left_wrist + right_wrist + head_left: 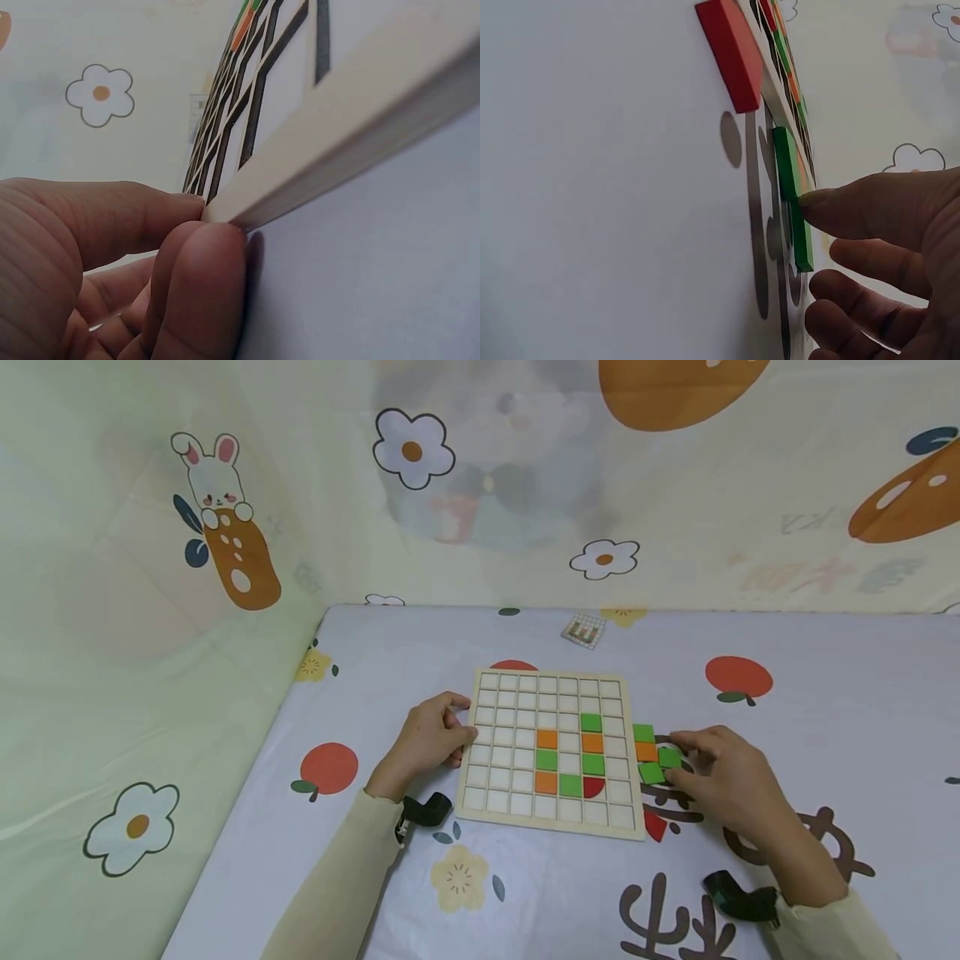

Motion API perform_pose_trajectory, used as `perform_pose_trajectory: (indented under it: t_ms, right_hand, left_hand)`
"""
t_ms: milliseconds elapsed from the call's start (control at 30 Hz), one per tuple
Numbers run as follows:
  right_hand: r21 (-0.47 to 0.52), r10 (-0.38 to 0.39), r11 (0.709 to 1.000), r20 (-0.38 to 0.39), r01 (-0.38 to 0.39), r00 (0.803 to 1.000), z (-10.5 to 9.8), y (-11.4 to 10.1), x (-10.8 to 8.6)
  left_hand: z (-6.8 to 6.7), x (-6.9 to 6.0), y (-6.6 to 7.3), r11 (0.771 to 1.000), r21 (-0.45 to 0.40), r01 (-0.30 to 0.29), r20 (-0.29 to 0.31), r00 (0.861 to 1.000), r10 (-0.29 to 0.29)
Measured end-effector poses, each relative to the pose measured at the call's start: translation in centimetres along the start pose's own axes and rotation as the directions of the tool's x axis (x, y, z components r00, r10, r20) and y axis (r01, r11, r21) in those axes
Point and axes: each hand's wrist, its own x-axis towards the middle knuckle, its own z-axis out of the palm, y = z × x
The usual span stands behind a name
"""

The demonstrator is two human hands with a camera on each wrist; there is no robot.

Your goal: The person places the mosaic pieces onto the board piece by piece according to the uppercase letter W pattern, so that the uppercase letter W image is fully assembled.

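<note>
A pale wooden grid board (551, 829) lies flat, with green, orange and red pieces set in some of its cells. My left hand (429, 735) touches the board's left edge with thumb and forefinger; in the left wrist view the fingertips (206, 259) lie against its wooden rim (285, 169). Beside the board's right edge is a small group of loose tiles, an orange one (646, 752) and several green. My right hand (731, 781) holds the rightmost green tile (669, 758) between thumb and forefinger. In the right wrist view, the thumb (870, 206) meets a green tile (802, 240).
A loose red piece (655, 825) lies by the board's lower right edge. Behind the board is a small patterned card (583, 631). The printed cloth (525, 893) covers the table, and a patterned curtain (315, 485) hangs behind and at the left.
</note>
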Motion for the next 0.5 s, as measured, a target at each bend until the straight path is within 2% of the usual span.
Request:
perform_pose_trajectory:
  t_ms: [367,500]
  right_hand:
    - [-0.035,0.056,0.998,0.111,-0.052,0.992,-0.17,0.17,0.72]
    - [-0.017,0.073,0.997,0.124,-0.071,0.990,-0.32,0.04,0.71]
  left_hand:
    - [-0.02,-0.02,-0.22,1.000,-0.002,-0.011,0.010,1.000,0.011]
    - [-0.05,0.01,-0.35,1.000,-0.008,-0.011,0.007,1.000,0.011]
